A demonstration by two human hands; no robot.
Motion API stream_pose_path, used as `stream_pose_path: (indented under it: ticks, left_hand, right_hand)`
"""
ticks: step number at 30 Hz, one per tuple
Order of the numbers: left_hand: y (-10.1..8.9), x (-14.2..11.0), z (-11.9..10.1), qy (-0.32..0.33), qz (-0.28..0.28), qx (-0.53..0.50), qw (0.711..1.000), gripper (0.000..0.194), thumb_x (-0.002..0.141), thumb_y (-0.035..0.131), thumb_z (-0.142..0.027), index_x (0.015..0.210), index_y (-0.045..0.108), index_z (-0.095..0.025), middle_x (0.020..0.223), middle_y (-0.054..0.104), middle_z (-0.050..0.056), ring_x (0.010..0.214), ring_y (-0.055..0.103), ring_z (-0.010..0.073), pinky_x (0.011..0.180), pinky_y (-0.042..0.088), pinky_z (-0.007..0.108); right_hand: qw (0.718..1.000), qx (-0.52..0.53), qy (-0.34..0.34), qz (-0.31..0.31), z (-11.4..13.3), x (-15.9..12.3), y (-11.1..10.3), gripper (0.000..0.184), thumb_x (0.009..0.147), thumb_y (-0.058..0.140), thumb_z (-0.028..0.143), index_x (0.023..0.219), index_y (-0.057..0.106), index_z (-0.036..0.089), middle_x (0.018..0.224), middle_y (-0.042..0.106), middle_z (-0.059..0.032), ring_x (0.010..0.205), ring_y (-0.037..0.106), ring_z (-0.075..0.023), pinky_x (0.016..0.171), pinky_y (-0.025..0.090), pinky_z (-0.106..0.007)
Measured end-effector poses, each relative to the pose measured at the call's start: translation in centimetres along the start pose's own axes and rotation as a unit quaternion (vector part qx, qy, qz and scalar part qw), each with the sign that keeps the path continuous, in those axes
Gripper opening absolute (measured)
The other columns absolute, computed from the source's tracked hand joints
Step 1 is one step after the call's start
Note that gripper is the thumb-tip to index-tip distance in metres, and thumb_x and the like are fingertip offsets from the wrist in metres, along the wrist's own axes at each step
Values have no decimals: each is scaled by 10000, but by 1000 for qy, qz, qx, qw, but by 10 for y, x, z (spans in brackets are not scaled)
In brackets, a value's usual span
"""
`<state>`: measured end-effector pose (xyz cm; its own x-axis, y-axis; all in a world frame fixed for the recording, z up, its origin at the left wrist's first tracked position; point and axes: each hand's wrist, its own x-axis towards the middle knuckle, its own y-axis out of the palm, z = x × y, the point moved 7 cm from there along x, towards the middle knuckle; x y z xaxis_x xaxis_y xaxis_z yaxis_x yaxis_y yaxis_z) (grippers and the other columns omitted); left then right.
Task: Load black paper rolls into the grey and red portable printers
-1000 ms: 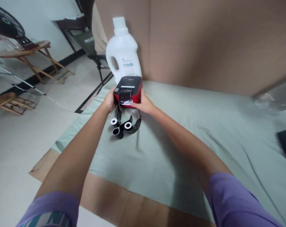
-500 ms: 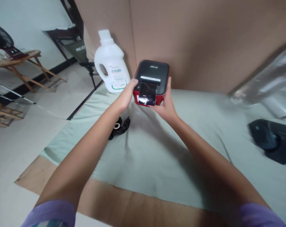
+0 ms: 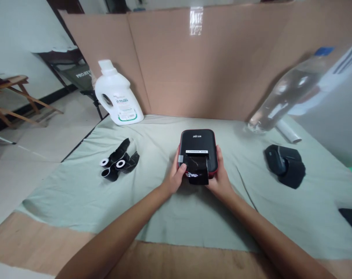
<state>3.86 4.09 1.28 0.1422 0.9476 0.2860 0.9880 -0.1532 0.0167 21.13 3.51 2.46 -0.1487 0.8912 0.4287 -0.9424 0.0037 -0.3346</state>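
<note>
Carried rightward from its place by the white bottle point(image 3: 120, 100), the black-and-red device point(image 3: 198, 141) is now at the middle of the surface point(image 3: 164, 217), well apart from both the bottle and the black rolls point(image 3: 118, 161) on the left.

Both hands grasp it. The left hand point(image 3: 176, 178) grips the left side, its thumb at the front corner just below a grey tab point(image 3: 180, 159); the right hand point(image 3: 222, 180) closes around the right side near the front. Whether the device rests on the green cloth or hangs just above it, I cannot tell.

A black strip point(image 3: 198, 174) juts from its front slot and droops over the front edge, between the hands. Good handling here, I judge, means even pressure from both sides, the top kept level, and the thumbs clear of the strip, which could crease or tear if pinched. Lowering should be slow and square, since the cloth is wrinkled and could bunch underneath.
</note>
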Motion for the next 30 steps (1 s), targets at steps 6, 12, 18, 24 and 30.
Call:
stream_pose_path:
  ticks: [6,12,18,24,30]
  left_hand:
    - [3,6,2,45,17,34,998,875,978,434,-720,1660,179,-234,1728,187,119,1596,181,301,1318,150,446]
    - [3,-2,-1,65,15,66,996,926,959,451,-738,1667,128,-236,1736,140,133,1602,149,313,1317,134,478]
    - [1,-7,-2,60,10,71,996,922,968,449,-725,1671,111,-235,1736,143,126,1601,156,312,1317,140,477]
    - [-6,-8,-1,63,15,99,993,835,1011,442,-646,1668,155,-218,1729,184,118,1596,182,307,1318,145,474]
    - [-8,-11,-4,91,30,156,983,786,1039,423,-569,1668,120,-208,1726,184,134,1594,192,302,1310,171,493]
  right_hand:
    - [999,17,26,-35,-2,-5,-1,1183,780,814,409,1672,53,252,1666,318,-168,1483,423,-355,1223,344,-568]
    - [998,-18,41,-32,-5,-6,-2,1148,788,778,397,1672,64,233,1631,387,-184,1438,486,-363,1157,427,-553]
    - [997,-47,59,-25,1,-10,-1,1159,771,763,388,1673,57,211,1525,530,-185,1299,617,-349,1036,528,-505]
    - [990,-92,108,-23,4,-18,0,1156,753,749,405,1670,76,197,1384,646,-172,1149,695,-347,953,563,-496]
    - [986,-116,117,-25,5,-16,-5,1149,721,745,373,1668,113,220,1364,663,-155,1103,715,-346,929,569,-490]
